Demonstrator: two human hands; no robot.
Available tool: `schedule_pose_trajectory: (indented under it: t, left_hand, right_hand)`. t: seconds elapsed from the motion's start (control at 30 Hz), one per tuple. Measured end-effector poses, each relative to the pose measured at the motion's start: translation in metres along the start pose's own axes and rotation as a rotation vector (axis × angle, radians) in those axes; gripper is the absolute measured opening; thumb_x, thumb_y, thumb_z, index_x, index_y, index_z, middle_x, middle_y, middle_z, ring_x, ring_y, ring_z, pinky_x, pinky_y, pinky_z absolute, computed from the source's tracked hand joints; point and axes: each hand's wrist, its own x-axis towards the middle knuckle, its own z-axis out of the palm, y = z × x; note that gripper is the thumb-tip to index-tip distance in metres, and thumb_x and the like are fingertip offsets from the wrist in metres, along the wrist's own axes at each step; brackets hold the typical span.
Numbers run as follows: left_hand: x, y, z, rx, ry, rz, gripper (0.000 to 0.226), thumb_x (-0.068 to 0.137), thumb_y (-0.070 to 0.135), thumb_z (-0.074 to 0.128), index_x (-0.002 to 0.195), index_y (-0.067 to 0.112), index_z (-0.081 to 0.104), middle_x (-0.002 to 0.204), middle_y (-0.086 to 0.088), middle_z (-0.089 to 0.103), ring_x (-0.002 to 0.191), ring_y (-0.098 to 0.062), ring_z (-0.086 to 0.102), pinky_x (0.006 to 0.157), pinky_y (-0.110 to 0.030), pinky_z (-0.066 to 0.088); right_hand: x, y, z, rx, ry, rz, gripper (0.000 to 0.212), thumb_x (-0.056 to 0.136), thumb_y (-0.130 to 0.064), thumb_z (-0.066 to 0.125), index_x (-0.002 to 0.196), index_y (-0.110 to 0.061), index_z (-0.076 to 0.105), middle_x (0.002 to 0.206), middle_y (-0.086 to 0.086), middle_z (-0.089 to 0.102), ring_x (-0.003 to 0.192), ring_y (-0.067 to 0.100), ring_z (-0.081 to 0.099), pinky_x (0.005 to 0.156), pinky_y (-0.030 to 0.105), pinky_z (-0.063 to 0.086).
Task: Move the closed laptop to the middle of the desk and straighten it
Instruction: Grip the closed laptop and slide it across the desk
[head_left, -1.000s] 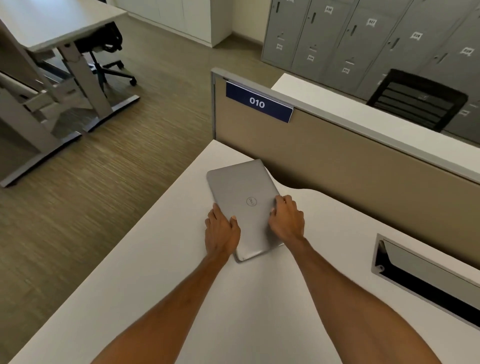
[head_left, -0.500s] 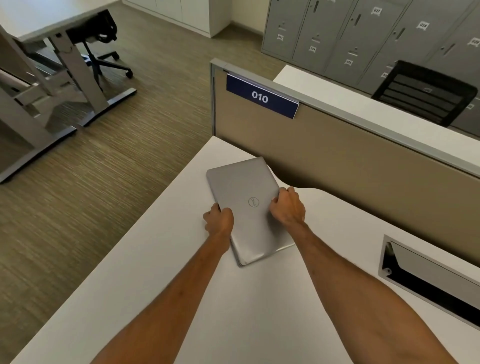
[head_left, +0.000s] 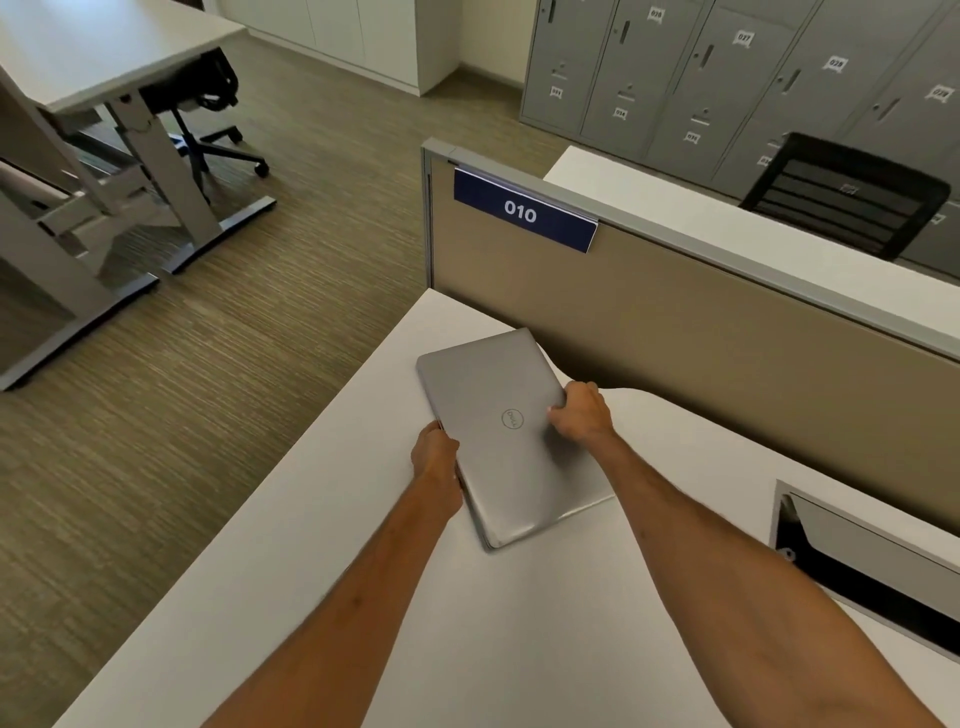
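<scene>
A closed silver laptop (head_left: 493, 395) lies askew near the far left corner of the white desk (head_left: 322, 545), its long side running away from me. My left hand (head_left: 435, 457) grips its left edge, fingers curled under. On the right edge my right hand (head_left: 581, 413) holds it, thumb on the lid. The near end of the laptop looks slightly raised off the desk.
A beige partition (head_left: 675, 332) with a blue "010" sign (head_left: 522, 212) stands right behind the laptop. A cable cutout (head_left: 862, 561) opens in the desk at the right. The desk's left edge drops to carpet. Grey lockers, a black chair and another desk stand farther off.
Both hands went from resting flat on the lid to gripping the laptop's side edges. The laptop has shifted slightly toward me and its near end has lifted a little.
</scene>
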Motion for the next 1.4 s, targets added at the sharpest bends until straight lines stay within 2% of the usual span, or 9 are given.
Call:
schedule_pose_trajectory:
  t: [0.13,0.3,0.47,0.77,0.83,0.97,1.1,1.3,1.4]
  left_hand:
    - [-0.010,-0.004,-0.001,-0.043,0.002,-0.007,0.038,0.103,-0.004,0.043,0.095,0.021,0.070,0.095,-0.005,0.072,0.077,-0.021,0.065,0.064,-0.032,0.053]
    - [-0.025,-0.014,-0.007,-0.081,0.002,-0.010,0.036,0.103,-0.002,0.046,0.092,0.022,0.070,0.094,-0.006,0.072,0.077,-0.022,0.065,0.065,-0.032,0.053]
    - [-0.051,-0.029,-0.013,-0.093,0.002,-0.024,0.032,0.105,0.003,0.048,0.089,0.022,0.068,0.091,-0.005,0.070,0.076,-0.022,0.063,0.065,-0.033,0.051]
    - [-0.106,-0.067,-0.023,-0.096,-0.017,-0.022,0.036,0.106,0.001,0.047,0.096,0.026,0.071,0.099,-0.005,0.072,0.081,-0.021,0.065,0.066,-0.031,0.052]
    - [-0.119,-0.080,-0.027,-0.083,-0.017,-0.007,0.036,0.107,0.000,0.046,0.101,0.024,0.073,0.101,-0.005,0.072,0.082,-0.020,0.065,0.067,-0.031,0.052]
    - [-0.141,-0.109,-0.033,-0.060,-0.022,0.017,0.041,0.105,-0.001,0.048,0.132,0.018,0.073,0.102,-0.005,0.074,0.082,-0.020,0.067,0.063,-0.029,0.053]
    - [-0.167,-0.139,-0.037,-0.062,-0.022,0.030,0.047,0.106,-0.001,0.047,0.140,0.022,0.069,0.104,-0.002,0.075,0.080,-0.017,0.068,0.043,-0.018,0.053]
    - [-0.205,-0.195,-0.035,-0.002,0.017,0.064,0.050,0.109,0.000,0.048,0.154,0.020,0.060,0.101,0.001,0.069,0.082,-0.013,0.063,0.063,-0.031,0.048]
    - [-0.225,-0.226,-0.036,0.007,-0.004,0.054,0.050,0.110,0.000,0.048,0.156,0.020,0.058,0.118,-0.006,0.072,0.085,-0.014,0.064,0.064,-0.032,0.047]
  right_hand:
    - [-0.001,0.009,0.001,0.070,-0.008,0.029,0.034,0.085,-0.029,0.072,0.110,-0.008,0.064,0.122,0.017,0.065,0.108,0.036,0.065,0.088,0.041,0.056]
    - [-0.023,0.024,0.002,0.079,-0.030,0.031,0.043,0.091,-0.034,0.074,0.121,-0.006,0.060,0.127,0.017,0.062,0.114,0.037,0.063,0.097,0.045,0.055]
    - [-0.050,0.043,0.001,0.089,-0.037,0.044,0.047,0.093,-0.034,0.074,0.125,-0.006,0.056,0.130,0.017,0.058,0.117,0.036,0.061,0.093,0.041,0.050]
    - [-0.111,0.077,-0.011,0.130,-0.007,0.056,0.049,0.090,-0.034,0.078,0.125,-0.007,0.057,0.128,0.017,0.061,0.113,0.035,0.063,0.094,0.043,0.053]
    - [-0.128,0.087,-0.015,0.137,-0.005,0.066,0.049,0.090,-0.033,0.078,0.126,-0.007,0.057,0.128,0.017,0.061,0.114,0.035,0.063,0.093,0.041,0.052]
    - [-0.161,0.109,-0.019,0.154,-0.007,0.064,0.050,0.088,-0.033,0.079,0.125,-0.007,0.058,0.127,0.016,0.061,0.112,0.035,0.064,0.092,0.040,0.052]
    - [-0.195,0.135,-0.021,0.183,0.016,0.063,0.047,0.085,-0.031,0.080,0.120,-0.006,0.060,0.122,0.016,0.065,0.107,0.035,0.066,0.087,0.040,0.053]
    - [-0.249,0.182,-0.023,0.215,0.017,0.079,0.048,0.086,-0.030,0.080,0.121,-0.005,0.060,0.122,0.016,0.063,0.108,0.035,0.065,0.087,0.039,0.052]
    - [-0.276,0.212,-0.022,0.236,0.025,0.092,0.046,0.084,-0.030,0.079,0.119,-0.006,0.060,0.121,0.015,0.063,0.108,0.034,0.065,0.088,0.039,0.053]
